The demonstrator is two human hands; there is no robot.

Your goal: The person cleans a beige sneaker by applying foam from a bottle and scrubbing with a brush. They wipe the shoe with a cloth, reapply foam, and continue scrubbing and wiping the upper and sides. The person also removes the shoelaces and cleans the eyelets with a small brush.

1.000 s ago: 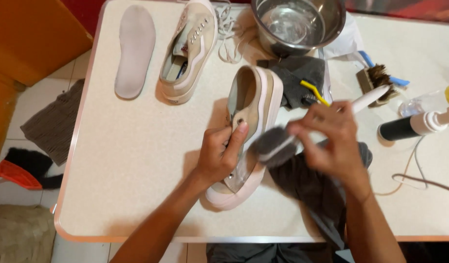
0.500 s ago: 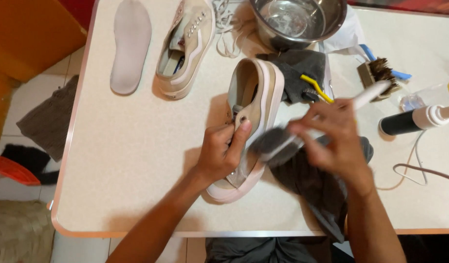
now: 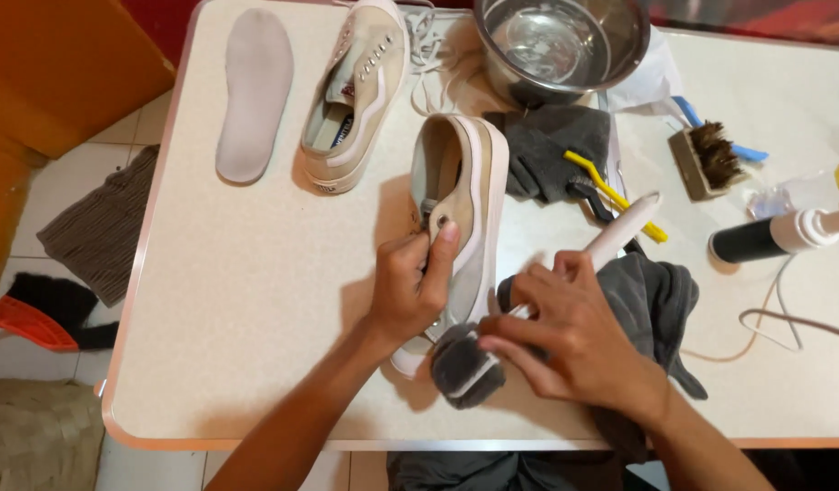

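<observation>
Under the left hand (image 3: 410, 286), a beige sneaker (image 3: 460, 209) tipped on its side, fingers clamped on its upper, right hand (image 3: 574, 341) just beside it, closed around a white-handled brush (image 3: 610, 241) wrapped in grey cloth (image 3: 465, 364), beyond both hands a steel bowl (image 3: 565, 41), second sneaker (image 3: 356, 91), insole (image 3: 254, 91)

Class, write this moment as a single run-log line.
left hand: grips tan shoe on its side | right hand: holds white-handled brush, grey cloth at shoe's toe | nearby: steel bowl
</observation>
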